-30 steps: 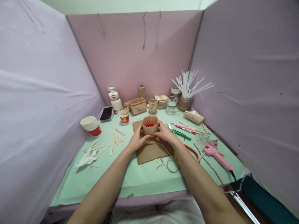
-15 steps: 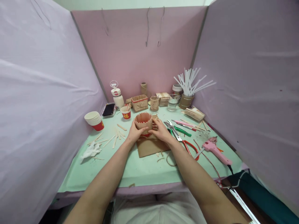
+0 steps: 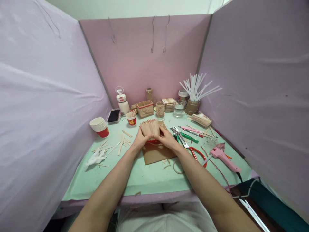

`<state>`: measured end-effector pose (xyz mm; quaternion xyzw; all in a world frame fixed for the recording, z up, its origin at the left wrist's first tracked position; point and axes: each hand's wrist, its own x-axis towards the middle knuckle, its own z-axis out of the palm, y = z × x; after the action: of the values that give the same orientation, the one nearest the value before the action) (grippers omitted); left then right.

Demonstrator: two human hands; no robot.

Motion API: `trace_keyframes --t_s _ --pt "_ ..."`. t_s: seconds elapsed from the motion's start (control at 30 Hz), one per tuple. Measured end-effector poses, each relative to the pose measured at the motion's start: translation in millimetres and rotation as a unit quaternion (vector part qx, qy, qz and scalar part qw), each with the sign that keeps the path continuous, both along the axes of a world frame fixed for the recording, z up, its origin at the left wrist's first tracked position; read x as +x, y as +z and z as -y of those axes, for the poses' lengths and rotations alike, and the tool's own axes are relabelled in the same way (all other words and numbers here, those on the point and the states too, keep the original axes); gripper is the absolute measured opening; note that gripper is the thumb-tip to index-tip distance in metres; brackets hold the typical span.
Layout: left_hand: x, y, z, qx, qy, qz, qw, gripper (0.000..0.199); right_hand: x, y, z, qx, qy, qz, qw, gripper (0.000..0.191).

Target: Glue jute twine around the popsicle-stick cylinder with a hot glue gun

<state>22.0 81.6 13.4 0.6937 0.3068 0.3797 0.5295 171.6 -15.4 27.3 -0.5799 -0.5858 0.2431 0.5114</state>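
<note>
Between my two hands is a paper cup covered in upright wooden craft sticks (image 3: 150,127), their uneven tips forming a jagged rim. A red band shows at its lower edge. The cup leans so that its stick-covered side faces me and its inside is hidden. My left hand (image 3: 141,138) grips it from the left, and my right hand (image 3: 166,137) wraps the right side, thumbs meeting low in front. Below lies a brown cardboard sheet (image 3: 156,154) on the green tabletop.
To the right lie red-handled pliers (image 3: 193,151), green-handled cutters (image 3: 189,138) and a pink glue gun (image 3: 225,158) with a cord. Stacked paper cups (image 3: 99,127) and a crumpled tissue (image 3: 96,157) are at left. A glass of water (image 3: 179,109) stands behind.
The stick-covered cup has tilted away from me, so its open red inside no longer shows and its side does. Both hands have stayed around it. The view has shifted slightly.
</note>
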Motion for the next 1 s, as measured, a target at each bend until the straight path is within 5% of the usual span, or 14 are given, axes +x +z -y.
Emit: trace_keyframes --t_s 0.23,0.4,0.57,0.7,0.8,0.9,1.0 --pt "7.0 2.7 -3.7 0.005 0.013 0.012 1.0 0.074 -0.7 -3.0 -5.3 0.012 -0.009 -0.028 0.999 0.061" --pt "7.9 6.2 -1.6 0.066 0.017 0.013 0.998 0.088 6.4 -6.3 -6.2 0.033 0.043 -0.115 0.992 0.067" --pt "3.2 5.1 2.7 0.123 -0.034 -0.004 0.992 0.102 34.2 14.3 -5.0 0.006 -0.096 -0.151 0.984 0.056" --pt "4.2 2.4 3.5 0.133 -0.061 -0.027 0.989 0.108 51.4 47.9 -20.8 -0.086 -0.095 0.039 0.991 0.051" --pt "5.3 -0.3 2.1 0.128 -0.072 -0.032 0.989 0.109 49.7 65.0 -43.1 -0.173 -0.084 0.196 0.961 0.032" --pt "5.2 -2.9 -1.0 0.128 -0.071 -0.033 0.989 0.106 40.8 69.6 -63.0 -0.225 -0.069 0.231 0.944 0.012" --pt "4.9 -5.7 -4.4 0.12 -0.049 -0.039 0.991 0.109 34.3 68.8 -73.2 -0.256 -0.069 0.235 0.935 0.019"
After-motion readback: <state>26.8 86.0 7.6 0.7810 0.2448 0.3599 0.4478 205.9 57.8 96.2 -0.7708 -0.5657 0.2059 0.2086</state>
